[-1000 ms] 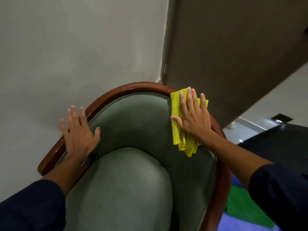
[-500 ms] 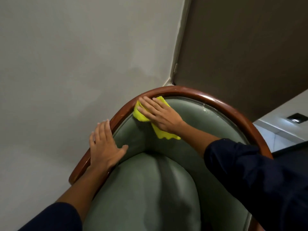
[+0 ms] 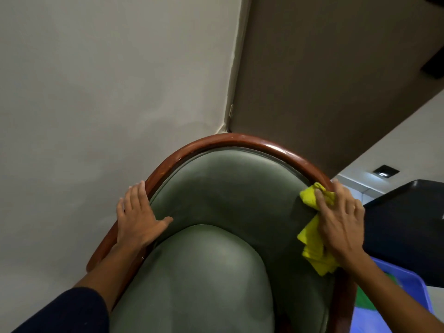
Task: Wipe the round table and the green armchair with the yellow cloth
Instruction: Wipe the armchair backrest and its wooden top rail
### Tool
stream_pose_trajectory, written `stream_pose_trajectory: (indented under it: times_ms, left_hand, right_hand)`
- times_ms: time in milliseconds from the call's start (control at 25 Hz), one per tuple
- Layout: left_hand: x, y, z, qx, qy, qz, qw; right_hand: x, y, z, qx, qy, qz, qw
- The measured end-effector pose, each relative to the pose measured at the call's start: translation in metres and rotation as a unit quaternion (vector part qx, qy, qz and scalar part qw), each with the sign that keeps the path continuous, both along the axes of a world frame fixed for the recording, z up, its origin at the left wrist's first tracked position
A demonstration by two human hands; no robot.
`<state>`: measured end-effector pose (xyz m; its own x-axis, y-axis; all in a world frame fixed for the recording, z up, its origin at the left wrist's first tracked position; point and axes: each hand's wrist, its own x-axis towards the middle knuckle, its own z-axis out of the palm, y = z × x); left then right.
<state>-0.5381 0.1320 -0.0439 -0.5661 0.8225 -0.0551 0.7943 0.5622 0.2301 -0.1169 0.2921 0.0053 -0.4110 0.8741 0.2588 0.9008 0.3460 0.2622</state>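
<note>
While the right hand presses the yellow cloth, a black tray sits beside.

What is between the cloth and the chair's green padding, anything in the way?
Nothing visible: the right hand presses the yellow cloth straight onto the green armchair backrest, by its wooden rim.

The armchair backrest lies open between the left hand and right hand.
</note>
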Motion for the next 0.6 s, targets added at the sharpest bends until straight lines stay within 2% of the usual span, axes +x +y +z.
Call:
stream_pose_trajectory:
  times_ms: [160,280,480,600]
  left_hand:
    - [-0.003,0.0,0.002,-0.011,-0.025,0.0,1.0]
    - [-0.002,0.001,0.003,-0.017,-0.035,0.003,0.999]
    - [0.0,0.001,0.008,-0.02,-0.046,0.008,0.999]
    - [0.0,0.001,0.007,-0.026,-0.046,0.008,0.999]
  right_hand:
    - [-0.026,0.013,0.004,0.0,0.105,-0.08,0.991]
    - [-0.073,0.058,0.007,-0.01,0.14,-0.114,0.984]
    - [-0.208,0.099,0.008,-0.044,0.185,0.0,0.982]
    - [-0.3,0.065,-0.018,-0.085,0.193,0.165,0.963]
